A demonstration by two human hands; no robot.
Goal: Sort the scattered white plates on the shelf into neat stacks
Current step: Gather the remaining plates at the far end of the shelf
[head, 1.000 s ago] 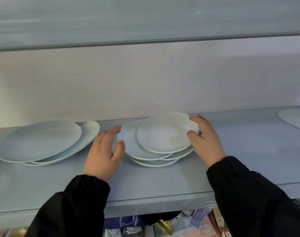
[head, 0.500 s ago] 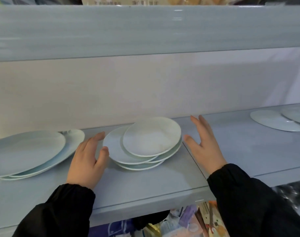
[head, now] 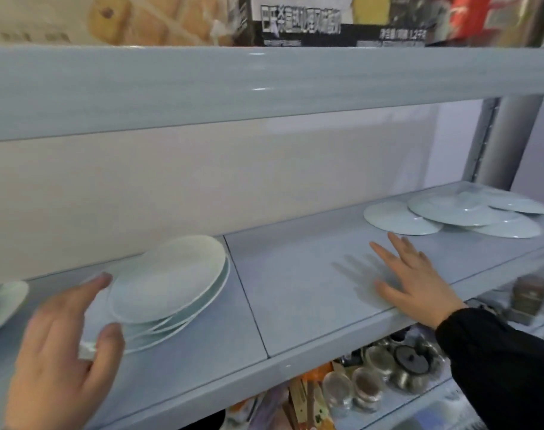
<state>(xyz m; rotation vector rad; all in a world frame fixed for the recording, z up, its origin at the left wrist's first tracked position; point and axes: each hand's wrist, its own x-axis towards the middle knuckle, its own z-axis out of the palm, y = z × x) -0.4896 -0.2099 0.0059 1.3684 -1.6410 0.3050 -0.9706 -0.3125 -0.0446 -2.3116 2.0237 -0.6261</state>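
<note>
A loose pile of white plates (head: 171, 279) lies on the grey shelf (head: 295, 290) at centre left, its upper plates slid off-centre. My left hand (head: 59, 349) touches the pile's left rim with spread fingers. My right hand (head: 416, 280) hovers open above the bare shelf, fingers straight and pointing toward a scattered group of white plates (head: 456, 214) at the far right. These overlap one another at odd angles. Another white plate (head: 1, 302) shows at the left edge.
The shelf above (head: 264, 85) hangs low over the plates and carries printed boxes (head: 295, 20). A grey upright post (head: 506, 141) stands at the far right. Glass jars and a dark kettle (head: 410, 364) sit on the lower shelf.
My right hand has let go of the centre pile and moved right toward the far plates. The view has swung right and up. My left hand stays at the pile's left rim.
</note>
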